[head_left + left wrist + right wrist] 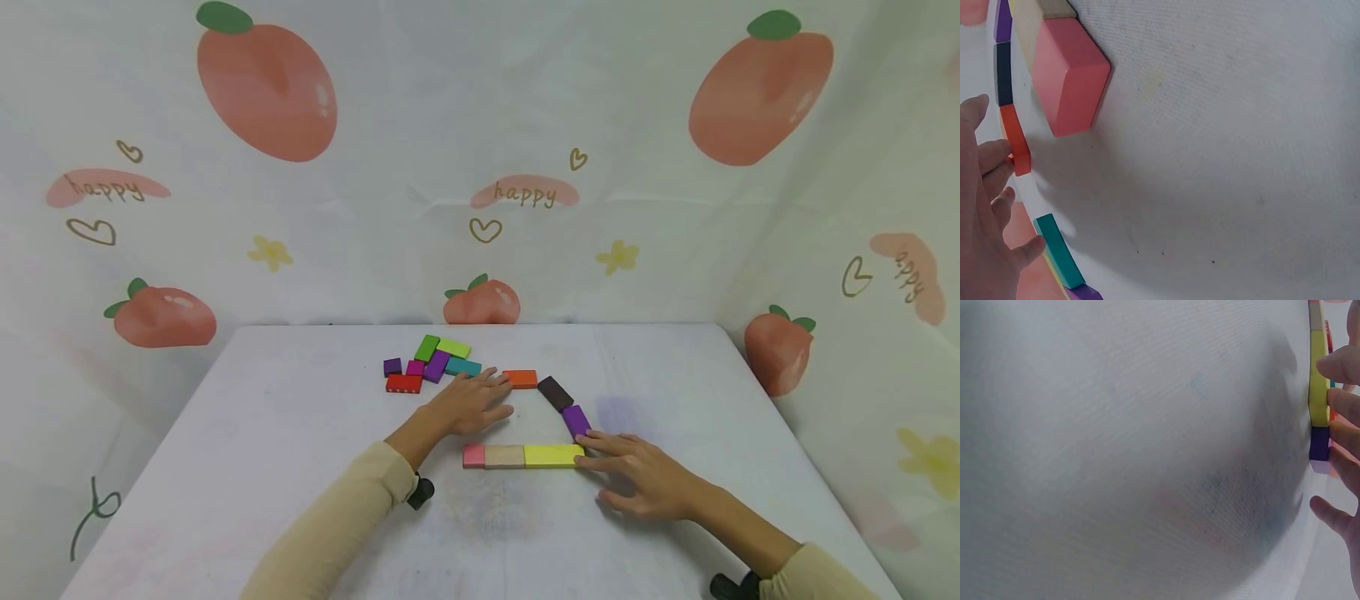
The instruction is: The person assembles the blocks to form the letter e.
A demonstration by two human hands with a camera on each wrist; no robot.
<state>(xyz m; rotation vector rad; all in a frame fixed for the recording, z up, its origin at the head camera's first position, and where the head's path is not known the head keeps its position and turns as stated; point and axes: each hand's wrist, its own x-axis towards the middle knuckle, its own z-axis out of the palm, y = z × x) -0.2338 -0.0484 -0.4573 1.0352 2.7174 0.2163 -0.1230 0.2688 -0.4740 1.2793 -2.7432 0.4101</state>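
My left hand (467, 404) reaches forward with fingers spread, its fingertips right at the left end of an orange block (521, 379). In the left wrist view the little finger lies close to a teal block (1060, 253). My right hand (645, 477) has its fingers extended, with fingertips at the right end of a yellow block (551, 456) and the lower end of a purple block (576, 422). A dark brown block (556, 394) sits between the orange and purple ones. A tan block (504, 457) and a pink block (473, 456) continue the row left of the yellow.
Beyond my left hand lies a cluster of blocks: green (427, 347), lime (454, 347), violet (437, 367), magenta (415, 367), dark purple (392, 367) and red (403, 383). The white table (300, 467) meets a printed curtain (420, 250) at its far edge.
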